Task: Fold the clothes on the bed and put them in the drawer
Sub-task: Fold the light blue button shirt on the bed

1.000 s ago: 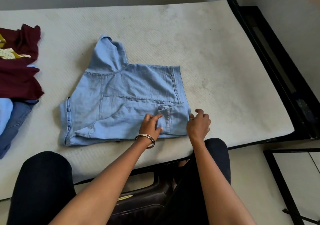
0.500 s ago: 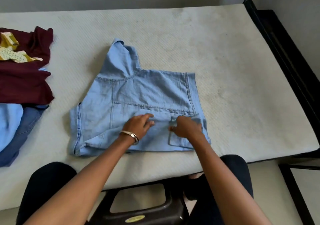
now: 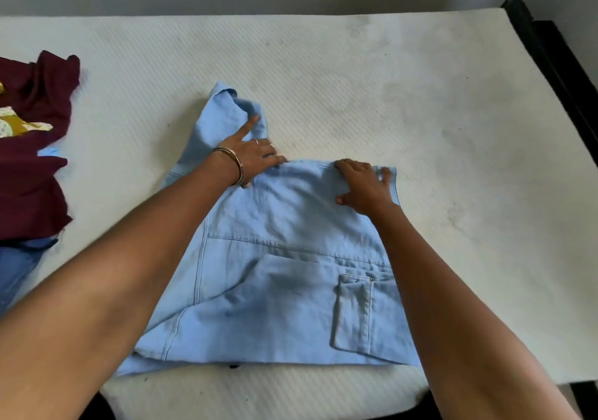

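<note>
A light blue denim shirt [image 3: 284, 258] lies partly folded on the white mattress [image 3: 420, 112], its pocket near the front right. My left hand [image 3: 250, 157] rests flat on the shirt's far left part, the index finger stretched out onto the raised collar piece [image 3: 226, 112]. My right hand [image 3: 364, 185] presses on the far edge of the shirt, near its right corner, thumb spread wide. Neither hand plainly pinches the cloth.
A maroon garment with a yellow print [image 3: 29, 160] is heaped at the left edge, over darker blue denim [image 3: 16, 267]. A black bed frame [image 3: 556, 73] runs along the mattress's right side. A wall stands behind the bed.
Both hands have moved from the near edge by the pocket up to the shirt's far edge. The view has come closer to the shirt.
</note>
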The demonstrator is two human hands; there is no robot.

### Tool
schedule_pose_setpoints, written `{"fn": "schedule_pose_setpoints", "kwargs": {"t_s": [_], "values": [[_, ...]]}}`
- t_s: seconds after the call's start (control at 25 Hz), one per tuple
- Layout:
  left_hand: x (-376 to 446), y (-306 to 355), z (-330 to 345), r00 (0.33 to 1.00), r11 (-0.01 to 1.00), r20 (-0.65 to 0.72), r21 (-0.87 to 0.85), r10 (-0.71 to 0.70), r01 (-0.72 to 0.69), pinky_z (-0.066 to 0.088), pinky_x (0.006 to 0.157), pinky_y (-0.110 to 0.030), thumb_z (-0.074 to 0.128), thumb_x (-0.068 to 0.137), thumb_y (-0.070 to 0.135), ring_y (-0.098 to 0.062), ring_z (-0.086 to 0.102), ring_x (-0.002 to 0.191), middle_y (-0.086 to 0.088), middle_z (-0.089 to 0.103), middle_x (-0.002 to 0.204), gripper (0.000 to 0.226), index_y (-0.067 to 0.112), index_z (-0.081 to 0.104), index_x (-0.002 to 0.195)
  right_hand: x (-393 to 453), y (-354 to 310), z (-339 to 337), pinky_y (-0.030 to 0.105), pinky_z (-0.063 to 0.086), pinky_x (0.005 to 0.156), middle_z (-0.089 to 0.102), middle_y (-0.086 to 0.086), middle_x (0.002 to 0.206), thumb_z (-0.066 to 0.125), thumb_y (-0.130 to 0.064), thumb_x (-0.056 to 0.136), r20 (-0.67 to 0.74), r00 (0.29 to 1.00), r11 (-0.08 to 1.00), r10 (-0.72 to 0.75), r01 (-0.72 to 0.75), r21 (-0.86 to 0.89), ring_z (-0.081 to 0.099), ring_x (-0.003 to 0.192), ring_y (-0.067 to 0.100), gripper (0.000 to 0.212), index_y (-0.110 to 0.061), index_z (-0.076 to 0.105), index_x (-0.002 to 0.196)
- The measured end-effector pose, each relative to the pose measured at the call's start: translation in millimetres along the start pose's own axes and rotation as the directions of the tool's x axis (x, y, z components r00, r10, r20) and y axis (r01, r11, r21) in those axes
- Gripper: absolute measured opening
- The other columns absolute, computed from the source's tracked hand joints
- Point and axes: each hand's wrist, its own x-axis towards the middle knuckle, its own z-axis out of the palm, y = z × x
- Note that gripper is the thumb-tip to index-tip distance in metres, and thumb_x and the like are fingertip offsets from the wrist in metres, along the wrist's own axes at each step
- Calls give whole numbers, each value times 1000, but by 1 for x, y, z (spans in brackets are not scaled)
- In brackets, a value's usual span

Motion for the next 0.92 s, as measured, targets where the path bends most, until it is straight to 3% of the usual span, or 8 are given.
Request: {"fn": "schedule_pose_setpoints", "kwargs": {"t_s": [0.08,0.2,0.44,0.52,0.56,0.68,0.84,0.92], "values": [[3,-9,-6,999,996,16,85,30,-31,-14,112,-58,61,83,53,-16,44,130,5,54,129,67,22,39,137,2,16,-3,61,13,109,48,2,136,70,-43,84,-23,999,996,36,-37,-83,36,132,24,61,-23,46,136],[-9,-38,-13,998,978,30,195,63,-68,-1,119,-51,51,87,60,-18,49,124,4,62,119,51,23,52,123,-1,34,-22,58,20,105,58,4,115,65,-36,90,-114,992,974,55,-79,-213,42,122,25,28,-18,64,111],[-60,-42,-49,988,935,16,320,155,-152,-1,120,-45,43,90,63,-19,59,112,-2,69,105,50,23,64,110,-30,24,-29,43,33,81,60,7,103,66,-9,85,-278,960,973,43,-104,-207,54,105,30,13,-10,62,98],[-91,-22,-60,981,949,-12,256,194,-185,21,115,-41,39,94,56,-23,64,101,-6,69,103,47,18,59,115,-55,25,-28,38,28,72,62,6,89,71,1,73,-355,934,975,32,-106,-193,58,89,32,23,-12,60,89],[-107,-10,-63,980,962,-14,194,200,-193,37,102,-38,38,96,53,-25,65,98,-7,68,104,46,17,53,120,-72,26,-26,38,27,70,61,6,84,72,5,68,-392,920,977,14,-97,-192,58,83,32,27,-11,60,86],[-151,32,-49,993,993,28,-43,113,-112,42,71,-32,39,97,48,-30,63,102,-9,63,116,47,25,35,138,-121,27,-7,37,30,65,59,6,77,71,12,61,-426,904,985,-27,-48,-164,56,74,31,33,-12,61,81],[-183,100,-28,996,974,84,-223,-24,43,43,73,-35,39,100,32,-30,62,104,-9,61,120,56,27,17,151,-166,19,18,38,38,65,65,7,78,71,8,65,-363,927,995,96,-100,8,60,78,34,25,-11,67,80],[-192,133,-22,989,957,127,-270,-76,108,47,78,-37,41,99,21,-29,61,108,-7,60,123,65,23,7,154,-178,13,26,42,43,72,70,12,95,63,8,72,-294,941,984,168,-146,98,60,93,38,21,-7,70,86]]}}
